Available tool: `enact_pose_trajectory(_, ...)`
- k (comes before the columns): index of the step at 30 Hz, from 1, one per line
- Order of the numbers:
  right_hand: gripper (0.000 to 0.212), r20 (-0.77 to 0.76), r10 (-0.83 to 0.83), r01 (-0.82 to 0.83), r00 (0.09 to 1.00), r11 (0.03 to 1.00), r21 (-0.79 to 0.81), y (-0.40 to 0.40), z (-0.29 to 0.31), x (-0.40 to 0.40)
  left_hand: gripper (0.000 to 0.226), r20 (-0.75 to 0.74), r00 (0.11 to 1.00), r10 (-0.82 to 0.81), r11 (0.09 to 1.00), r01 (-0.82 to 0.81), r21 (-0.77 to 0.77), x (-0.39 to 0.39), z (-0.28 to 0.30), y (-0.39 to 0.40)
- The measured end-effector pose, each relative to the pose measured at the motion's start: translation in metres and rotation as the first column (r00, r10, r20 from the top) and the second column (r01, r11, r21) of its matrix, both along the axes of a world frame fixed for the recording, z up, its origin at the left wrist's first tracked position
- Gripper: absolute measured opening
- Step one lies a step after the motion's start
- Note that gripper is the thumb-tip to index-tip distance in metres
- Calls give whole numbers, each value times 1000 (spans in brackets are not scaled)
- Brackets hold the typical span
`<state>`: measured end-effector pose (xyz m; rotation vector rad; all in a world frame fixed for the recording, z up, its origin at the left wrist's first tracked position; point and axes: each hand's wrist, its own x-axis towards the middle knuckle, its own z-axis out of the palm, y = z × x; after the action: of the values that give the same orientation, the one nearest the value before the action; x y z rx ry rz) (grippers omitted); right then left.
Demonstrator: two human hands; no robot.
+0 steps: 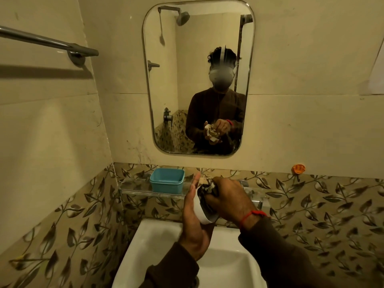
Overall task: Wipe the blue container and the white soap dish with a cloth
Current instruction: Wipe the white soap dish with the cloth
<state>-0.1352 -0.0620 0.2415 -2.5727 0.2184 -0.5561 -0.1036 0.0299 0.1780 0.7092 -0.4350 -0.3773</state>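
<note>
My left hand [193, 223] holds the white soap dish [201, 213] tilted on its edge above the sink. My right hand [228, 201] presses a crumpled patterned cloth [207, 185] into the dish's hollow side. The cloth bunches out above my knuckles. The blue container [167, 180] stands upright and empty on the glass shelf [135, 189], just left of my hands and apart from them. Both hands and the dish also show reflected in the mirror.
A white sink [158, 246] lies directly below my hands. The mirror [198, 77] hangs on the wall above the shelf. A chrome towel bar [47, 43] juts out at the upper left. An orange hook [298, 168] sticks to the wall at right.
</note>
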Motion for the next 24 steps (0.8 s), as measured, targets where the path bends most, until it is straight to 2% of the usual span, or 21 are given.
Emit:
enact_pose_trajectory(4, 16, 157, 124, -140, 980, 986, 94, -4, -1, -5, 66, 19, 999, -49, 999, 49, 16, 9, 6, 6)
enact_pose_trajectory(7, 22, 183, 197, -226, 963, 962, 155, -5, 2, -12, 65, 11, 994, -112, 994, 112, 13, 15, 9, 9)
enact_pose_trajectory(10, 21, 200, 374, -408, 906, 897, 169, 8, 6, -16, 68, -60, 985, -162, 987, 162, -1, 18, 6, 8)
enact_pose_trajectory(11, 18, 187, 428, -453, 884, 884, 114, 12, 8, -17, 69, -93, 979, -184, 983, 183, -13, 17, 4, 8)
enact_pose_trajectory(13, 19, 68, 483, -485, 873, 874, 14, 13, 17, -15, 70, -150, 955, -256, 967, 249, -60, 16, -1, 7)
enact_pose_trajectory(15, 21, -97, 509, -512, 855, 859, -15, 7, 27, -14, 68, -145, 940, -309, 950, 297, -95, 16, -8, 10)
enact_pose_trajectory(17, 24, -201, 544, -561, 815, 827, -33, 0, 33, -14, 65, -115, 943, -312, 949, 306, -72, 18, -15, 14)
enact_pose_trajectory(20, 25, -236, 594, -612, 769, 791, -2, -7, 38, -15, 62, -125, 930, -346, 938, 340, -61, 14, -12, 15)
enact_pose_trajectory(24, 20, -241, 612, -613, 753, 786, 80, -13, 40, -17, 64, -178, 912, -369, 929, 367, -41, 8, -10, 16)
